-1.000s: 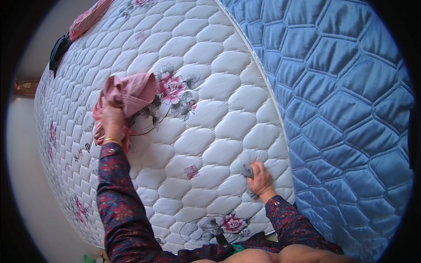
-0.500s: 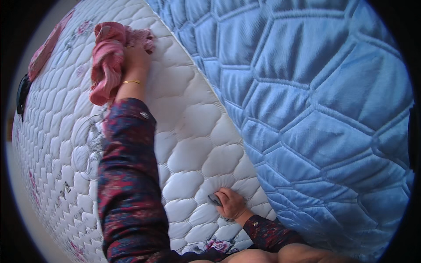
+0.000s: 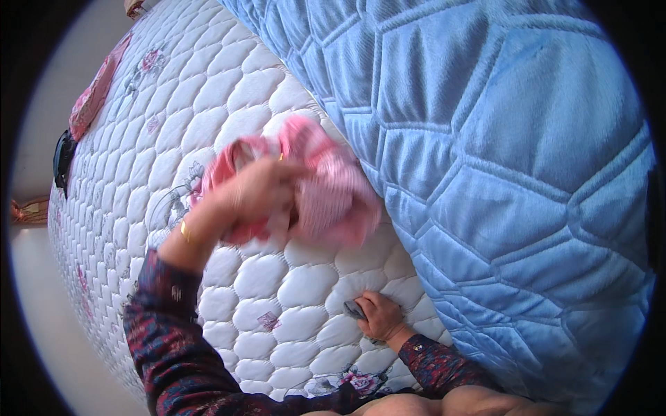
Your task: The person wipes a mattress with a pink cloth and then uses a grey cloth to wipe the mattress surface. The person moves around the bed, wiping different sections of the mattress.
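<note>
My left hand (image 3: 260, 188), with a yellow bracelet at its wrist, is closed on a crumpled pink cloth (image 3: 340, 191) over the middle of a white quilted mattress (image 3: 260, 281). Motion blurs the hand and the cloth somewhat. The cloth has a ribbed look and lies close to the edge of a blue plush quilt (image 3: 499, 215). Nearer to me, my right hand (image 3: 383, 317) rests on the mattress, its fingers closed round a small dark grey object (image 3: 355, 309). Most of that object is hidden in the hand, so its kind does not show.
The blue quilt covers the right side of the bed, its edge running slantwise across the mattress. At the far left edge lie a pink patterned cloth (image 3: 97, 90) and a black object (image 3: 64, 161). Beyond the bed, a brown object (image 3: 29, 211) stands by the pale floor.
My left hand has swept the pink cloth from the far left toward me and to the right, and the cloth now spreads wider. The right hand keeps its place on the mattress.
</note>
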Motion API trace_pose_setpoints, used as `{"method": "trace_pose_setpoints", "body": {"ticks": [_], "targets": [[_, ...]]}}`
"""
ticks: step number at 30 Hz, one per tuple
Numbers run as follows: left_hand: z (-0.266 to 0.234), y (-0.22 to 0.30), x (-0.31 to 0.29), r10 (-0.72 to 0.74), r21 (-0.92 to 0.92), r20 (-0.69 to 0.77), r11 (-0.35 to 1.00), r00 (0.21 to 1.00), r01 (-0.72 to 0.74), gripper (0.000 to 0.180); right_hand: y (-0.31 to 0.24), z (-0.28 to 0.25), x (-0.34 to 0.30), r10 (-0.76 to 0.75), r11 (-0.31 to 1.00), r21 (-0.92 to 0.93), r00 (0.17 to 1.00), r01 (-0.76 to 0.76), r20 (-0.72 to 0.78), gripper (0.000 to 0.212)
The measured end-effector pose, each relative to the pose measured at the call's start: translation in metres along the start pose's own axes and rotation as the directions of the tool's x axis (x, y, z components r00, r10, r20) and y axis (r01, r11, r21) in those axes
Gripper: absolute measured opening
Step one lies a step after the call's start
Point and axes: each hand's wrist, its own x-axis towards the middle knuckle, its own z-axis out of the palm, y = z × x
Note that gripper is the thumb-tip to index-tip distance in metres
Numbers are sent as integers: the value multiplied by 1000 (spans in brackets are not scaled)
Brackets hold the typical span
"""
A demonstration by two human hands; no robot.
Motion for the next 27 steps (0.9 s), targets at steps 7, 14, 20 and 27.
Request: {"method": "trace_pose_setpoints", "body": {"ticks": [7, 14, 20, 27], "targets": [[33, -1, -28, -179, 443, -442, 809, 879, 387, 100, -1, 0, 1, 15, 999, -33, 1000, -15, 6, 44], [26, -67, -1, 35, 191, -654, 974, 755, 120, 57, 1, 2, -1, 14, 999, -48, 1000, -14, -1, 45], [-72, -82, -11, -199, -73, -941, 908, 272, 412, 37, 0, 2, -2, 0, 999, -33, 1000, -1, -21, 43], [56, -62, 84, 51, 277, -875, 868, 482, 411, 23, 4, 6, -4, -36, 999, -37, 997, 34, -63, 41]]}}
